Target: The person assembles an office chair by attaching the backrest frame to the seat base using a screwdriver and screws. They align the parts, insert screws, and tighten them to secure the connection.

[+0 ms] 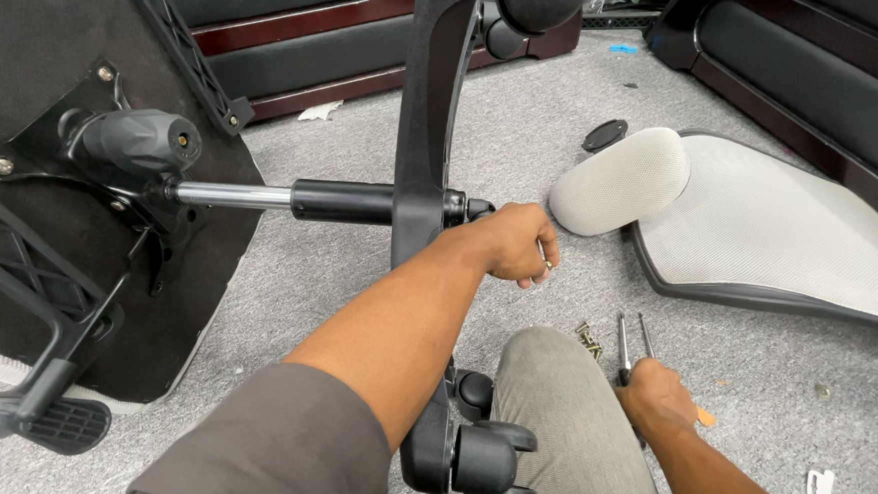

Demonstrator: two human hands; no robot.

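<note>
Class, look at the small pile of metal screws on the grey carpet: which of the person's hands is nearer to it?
Right. The right hand, gripping metal tools, lies just right of the small pile of metal screws; the left hand is farther, up at the chair base.

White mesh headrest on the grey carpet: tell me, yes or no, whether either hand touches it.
No, the white mesh headrest lies apart from both hands.

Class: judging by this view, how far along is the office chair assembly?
Done: the gas cylinder joins the seat underside to the wheeled base. In hand: the left hand grips the base hub; the right hand holds metal tools. Left: the mesh backrest and screws lie loose.
</note>
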